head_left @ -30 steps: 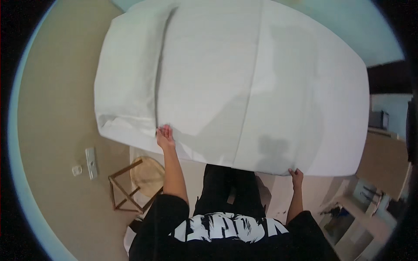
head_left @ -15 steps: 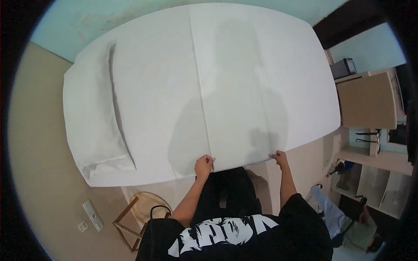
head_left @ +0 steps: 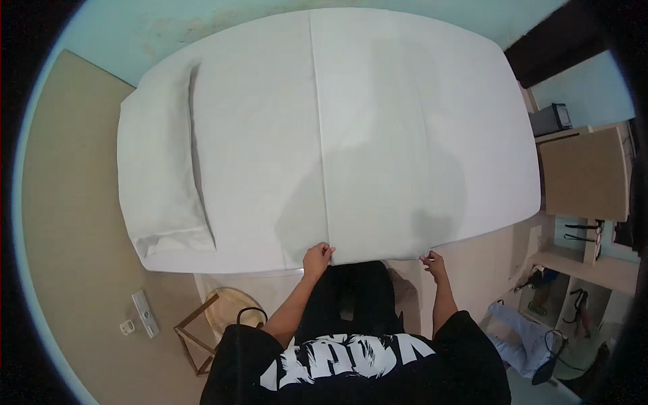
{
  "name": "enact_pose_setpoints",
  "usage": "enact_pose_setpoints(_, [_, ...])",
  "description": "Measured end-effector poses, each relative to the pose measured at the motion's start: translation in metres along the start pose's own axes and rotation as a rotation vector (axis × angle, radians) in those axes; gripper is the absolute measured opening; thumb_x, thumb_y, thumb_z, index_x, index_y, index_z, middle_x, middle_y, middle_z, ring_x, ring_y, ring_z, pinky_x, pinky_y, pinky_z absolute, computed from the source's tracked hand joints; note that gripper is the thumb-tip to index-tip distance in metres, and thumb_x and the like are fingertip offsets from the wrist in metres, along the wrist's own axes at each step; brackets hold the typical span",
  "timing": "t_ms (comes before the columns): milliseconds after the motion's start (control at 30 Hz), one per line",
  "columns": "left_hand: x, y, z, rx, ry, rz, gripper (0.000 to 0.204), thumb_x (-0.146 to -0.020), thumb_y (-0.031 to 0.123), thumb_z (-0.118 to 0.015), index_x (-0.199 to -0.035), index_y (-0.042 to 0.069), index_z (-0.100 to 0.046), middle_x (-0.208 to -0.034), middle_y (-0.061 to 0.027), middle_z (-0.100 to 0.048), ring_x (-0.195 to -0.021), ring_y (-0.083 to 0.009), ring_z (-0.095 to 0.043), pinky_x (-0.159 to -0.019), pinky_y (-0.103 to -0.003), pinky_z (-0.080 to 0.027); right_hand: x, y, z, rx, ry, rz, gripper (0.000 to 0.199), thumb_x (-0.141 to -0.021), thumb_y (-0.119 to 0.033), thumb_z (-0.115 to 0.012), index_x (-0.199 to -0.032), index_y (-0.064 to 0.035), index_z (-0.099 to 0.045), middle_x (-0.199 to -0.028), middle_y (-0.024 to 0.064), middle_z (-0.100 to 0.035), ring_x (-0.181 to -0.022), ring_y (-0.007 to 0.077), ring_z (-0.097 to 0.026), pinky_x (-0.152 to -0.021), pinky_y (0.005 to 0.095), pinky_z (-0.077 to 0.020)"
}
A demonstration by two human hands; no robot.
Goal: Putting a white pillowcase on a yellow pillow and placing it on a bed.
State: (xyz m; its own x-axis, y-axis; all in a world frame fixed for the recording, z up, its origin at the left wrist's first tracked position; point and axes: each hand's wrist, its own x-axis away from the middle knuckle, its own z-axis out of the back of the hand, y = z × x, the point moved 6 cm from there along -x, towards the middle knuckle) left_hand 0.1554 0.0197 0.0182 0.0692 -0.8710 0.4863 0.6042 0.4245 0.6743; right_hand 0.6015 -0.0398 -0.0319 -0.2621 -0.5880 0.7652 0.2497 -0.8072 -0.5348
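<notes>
A white cloth panel (head_left: 374,196), folded with a straight left edge, lies flat across the middle of a bed (head_left: 260,142) covered in a white sheet. At the panel's near left corner, my left hand (head_left: 316,260) is closed in a pinch on its edge. My right hand (head_left: 434,266) is at the near right corner, thumb and forefinger together on the edge there. Between the two hands the near edge runs along the bed's front side, just above my dark trousers. A white pillow (head_left: 158,169) rests at the bed's left end. My shadow falls over the cloth.
A round wooden stool (head_left: 233,312) stands below the bed's near left side. To the right are a brown panel (head_left: 584,174), a grey box (head_left: 552,119) and open shelves (head_left: 559,297) with tools. Light blue cloth (head_left: 516,334) hangs at lower right. A pale blue wall borders the far side.
The view has turned slightly, shifting the bed to the right in the picture. My right hand sits a little lower, with its fingers still at the cloth's corner. My left hand keeps its hold.
</notes>
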Motion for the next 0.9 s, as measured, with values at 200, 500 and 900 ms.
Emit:
enact_pose_setpoints(200, [0.014,-0.002,-0.008,-0.112,-0.141,0.095,0.038,-0.082,0.039,-0.069,-0.075,0.003,-0.060,-0.066,-0.0106,-0.064,-0.061,-0.0249,-0.065,-0.058,-0.038,-0.048,-0.004,-0.010,0.011,-0.259,0.025,-0.063,0.026,-0.080,-0.028,-0.076,-0.086,-0.0088,-0.058,-0.087,0.0020,-0.061,-0.080,0.0154,-0.060,-0.067,0.0326,-0.0508])
enact_pose_setpoints(500, [0.039,-0.011,-0.030,0.151,0.002,0.194,0.033,-0.083,0.024,-0.070,-0.066,0.003,-0.051,-0.053,-0.0070,-0.057,-0.045,-0.0141,-0.055,-0.044,-0.029,-0.042,-0.045,0.007,0.011,0.184,-0.151,0.227,0.021,-0.076,-0.018,-0.079,-0.076,-0.0057,-0.061,-0.074,0.0032,-0.062,-0.070,0.0140,-0.059,-0.064,0.0297,-0.0498])
enact_pose_setpoints(900, [0.047,0.061,-0.018,-0.445,0.316,-0.035,0.077,-0.079,0.032,-0.072,-0.141,0.008,-0.033,-0.142,-0.0213,-0.036,-0.126,-0.0338,-0.042,-0.100,-0.046,-0.036,0.001,-0.128,0.022,0.813,0.045,0.506,0.018,-0.082,-0.017,-0.061,-0.088,-0.0003,-0.061,-0.095,0.0186,-0.063,-0.094,0.0363,-0.058,-0.080,0.0431,-0.0476])
